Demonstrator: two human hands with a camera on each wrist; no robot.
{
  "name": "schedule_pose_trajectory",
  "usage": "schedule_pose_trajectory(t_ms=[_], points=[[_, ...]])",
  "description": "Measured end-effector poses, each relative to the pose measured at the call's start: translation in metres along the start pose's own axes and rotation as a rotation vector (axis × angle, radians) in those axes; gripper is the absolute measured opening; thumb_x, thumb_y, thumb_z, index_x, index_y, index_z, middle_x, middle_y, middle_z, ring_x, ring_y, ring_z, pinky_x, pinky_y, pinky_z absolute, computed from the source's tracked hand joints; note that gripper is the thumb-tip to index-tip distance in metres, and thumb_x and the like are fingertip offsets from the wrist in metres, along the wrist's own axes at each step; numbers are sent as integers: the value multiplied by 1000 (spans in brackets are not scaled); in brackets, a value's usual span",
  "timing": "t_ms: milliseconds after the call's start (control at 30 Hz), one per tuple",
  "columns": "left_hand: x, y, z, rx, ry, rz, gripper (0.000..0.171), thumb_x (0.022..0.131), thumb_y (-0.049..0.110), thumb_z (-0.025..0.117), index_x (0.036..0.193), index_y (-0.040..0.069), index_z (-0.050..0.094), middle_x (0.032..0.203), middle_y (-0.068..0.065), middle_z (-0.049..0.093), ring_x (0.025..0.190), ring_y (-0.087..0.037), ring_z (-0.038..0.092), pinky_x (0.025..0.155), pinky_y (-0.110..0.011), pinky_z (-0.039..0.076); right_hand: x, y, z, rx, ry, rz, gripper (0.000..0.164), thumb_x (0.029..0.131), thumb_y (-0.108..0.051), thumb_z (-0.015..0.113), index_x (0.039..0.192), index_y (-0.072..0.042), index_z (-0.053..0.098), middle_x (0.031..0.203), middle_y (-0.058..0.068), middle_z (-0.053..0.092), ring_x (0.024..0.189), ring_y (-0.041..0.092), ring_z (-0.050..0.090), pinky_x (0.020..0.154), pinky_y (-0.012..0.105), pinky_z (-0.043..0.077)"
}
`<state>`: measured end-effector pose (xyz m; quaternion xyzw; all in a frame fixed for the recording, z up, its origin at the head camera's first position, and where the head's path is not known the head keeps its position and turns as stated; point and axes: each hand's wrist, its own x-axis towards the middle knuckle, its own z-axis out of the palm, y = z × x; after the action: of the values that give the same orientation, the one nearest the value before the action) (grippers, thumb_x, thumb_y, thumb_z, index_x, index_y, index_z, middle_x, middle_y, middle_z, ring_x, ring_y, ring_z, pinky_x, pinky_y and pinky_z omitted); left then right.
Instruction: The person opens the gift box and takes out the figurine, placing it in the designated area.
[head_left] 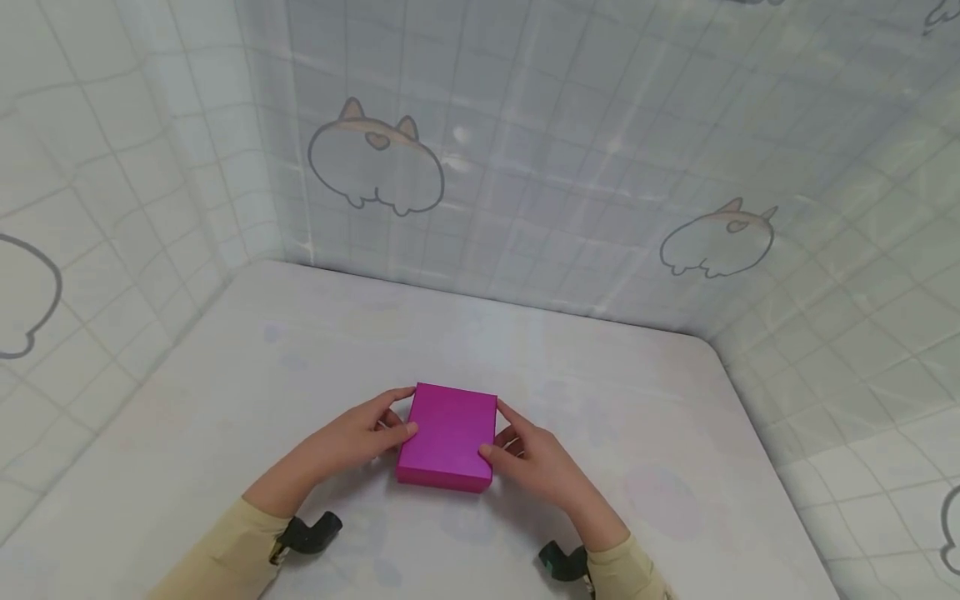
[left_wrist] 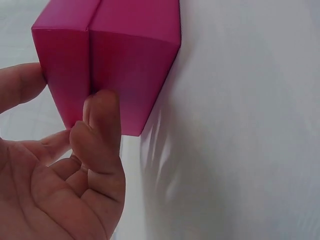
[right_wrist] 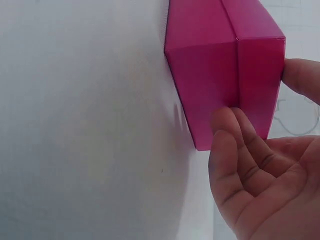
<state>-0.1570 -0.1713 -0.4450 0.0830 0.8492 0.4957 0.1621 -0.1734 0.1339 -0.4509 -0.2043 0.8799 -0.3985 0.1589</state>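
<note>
A magenta lidded box (head_left: 451,433) is between both hands in the head view, its flat top facing up. My left hand (head_left: 363,433) grips its left side, thumb on the top edge and index fingertip at the far corner. On the opposite side my right hand (head_left: 534,460) holds it the same way, thumb over the top edge. A seam between lid and base runs along the box (left_wrist: 131,75) in the left wrist view, with curled fingers (left_wrist: 105,115) against that side. In the right wrist view, fingertips (right_wrist: 224,120) press near the same seam. The lid sits on the base.
The box is over a pale, faintly patterned table surface (head_left: 360,325). White grid-patterned curtains with cartoon animal outlines (head_left: 375,167) enclose the back and both sides. Dark wrist-mounted devices (head_left: 313,533) stick out from the beige sleeves (head_left: 225,554).
</note>
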Motion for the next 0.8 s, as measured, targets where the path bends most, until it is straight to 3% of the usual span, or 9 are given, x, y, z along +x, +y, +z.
schedule_pose_trajectory(t_ms=[333, 633, 800], points=[[2, -3, 0, -114, -22, -37, 72, 94, 41, 66, 153, 15, 33, 100, -8, 61, 84, -24, 59, 64, -36, 50, 2, -1, 1, 159, -11, 49, 76, 92, -50, 66, 156, -31, 29, 107, -3, 60, 92, 17, 61, 73, 35, 54], [1, -2, -2, -142, -12, -55, 73, 93, 45, 66, 153, 18, 33, 101, -8, 62, 84, -25, 58, 69, -37, 50, 3, 2, 1, 259, -1, 51, 72, 92, -49, 66, 154, -37, 31, 109, 4, 60, 92, 21, 64, 77, 38, 54], [-1, 3, -4, -172, -6, -33, 71, 94, 43, 66, 153, 21, 33, 101, -8, 64, 85, -26, 59, 71, -39, 50, 2, -2, -2, 312, 9, 54, 72, 91, -48, 68, 153, -42, 30, 112, 6, 59, 91, 23, 64, 79, 43, 55]])
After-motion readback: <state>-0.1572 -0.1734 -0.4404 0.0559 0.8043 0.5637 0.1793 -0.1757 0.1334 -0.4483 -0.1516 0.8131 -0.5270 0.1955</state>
